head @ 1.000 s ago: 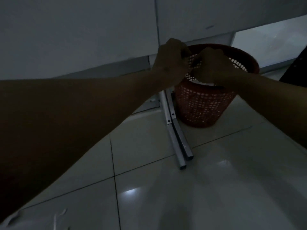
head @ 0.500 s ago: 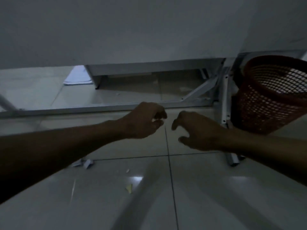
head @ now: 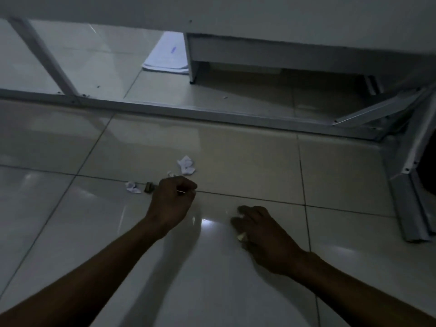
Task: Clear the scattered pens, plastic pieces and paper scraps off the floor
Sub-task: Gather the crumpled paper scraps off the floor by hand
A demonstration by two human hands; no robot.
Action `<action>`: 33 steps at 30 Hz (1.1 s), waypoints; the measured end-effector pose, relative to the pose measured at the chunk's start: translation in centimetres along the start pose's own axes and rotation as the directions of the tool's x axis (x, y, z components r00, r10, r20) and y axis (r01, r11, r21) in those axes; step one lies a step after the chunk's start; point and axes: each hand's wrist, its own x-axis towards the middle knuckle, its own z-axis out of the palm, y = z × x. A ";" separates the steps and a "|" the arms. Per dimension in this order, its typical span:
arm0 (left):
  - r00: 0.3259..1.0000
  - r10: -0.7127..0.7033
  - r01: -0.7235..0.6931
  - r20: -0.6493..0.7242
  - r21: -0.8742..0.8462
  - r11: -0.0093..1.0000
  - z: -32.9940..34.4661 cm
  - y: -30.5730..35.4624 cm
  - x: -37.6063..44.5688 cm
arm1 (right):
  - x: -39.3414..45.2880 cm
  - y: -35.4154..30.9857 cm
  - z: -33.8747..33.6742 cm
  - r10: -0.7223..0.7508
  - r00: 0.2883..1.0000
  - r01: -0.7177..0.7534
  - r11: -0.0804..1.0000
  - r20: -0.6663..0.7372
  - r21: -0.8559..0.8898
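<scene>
Both hands have dropped from the red basket, now out of view, down to the tiled floor point(head: 236, 147), and the view has swung left toward the litter. Left hand point(head: 171, 201) hovers low over a grout line with its fingers point(head: 186, 187) curled in a pinch; a thin pale sliver shows at the fingertips, though the dim light leaves it unclear whether that is a scrap already gripped. Right hand point(head: 264, 234) rests close to the tile with fingers bent down over a small yellowish scrap point(head: 241, 237), which peeps out beside the thumb; whether it is actually pinched cannot be told. Beyond the left hand lie the remaining pieces: a crumpled white paper wad point(head: 186, 164) just past the knuckles, a tiny white fragment point(head: 170, 173) between wad and hand, a smaller crumpled scrap point(head: 132, 187) to the left, and right beside it a small dark piece point(head: 149, 187), likely plastic. All of these look featherlight; the paper is soft and will crush without harm, so any raised fold gives a hold. Flat bits on glossy tile will probably slide, so a fingernail under an edge should serve better. A folded white cloth point(head: 166, 57) lies farther back, beside the desk frame point(head: 165, 107).
</scene>
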 end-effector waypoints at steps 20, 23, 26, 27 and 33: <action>0.841 -0.487 0.511 0.234 -0.638 0.576 3.8 -1.7 -3.6 | 1.2 -4.4 2.6 0.271 0.892 -0.219 0.959 -0.361 0.180; 0.780 -0.503 0.601 0.373 -0.670 0.436 4.0 -1.7 -3.9 | 1.9 -7.8 1.5 0.266 0.852 -0.113 0.934 -0.451 0.338; 0.664 -0.424 0.726 0.616 -0.667 0.169 3.4 -1.0 -4.0 | 1.9 -10.5 1.0 0.187 0.885 0.009 0.909 -0.427 0.417; 0.637 -0.388 0.748 0.666 -0.656 0.102 3.2 -0.9 -3.9 | 2.0 -10.8 0.9 0.187 0.893 0.012 0.900 -0.409 0.436; 0.616 -0.343 0.754 0.710 -0.657 -0.005 2.5 -1.5 -3.8 | 2.1 -10.6 -0.5 0.294 0.831 0.014 0.837 -0.471 0.548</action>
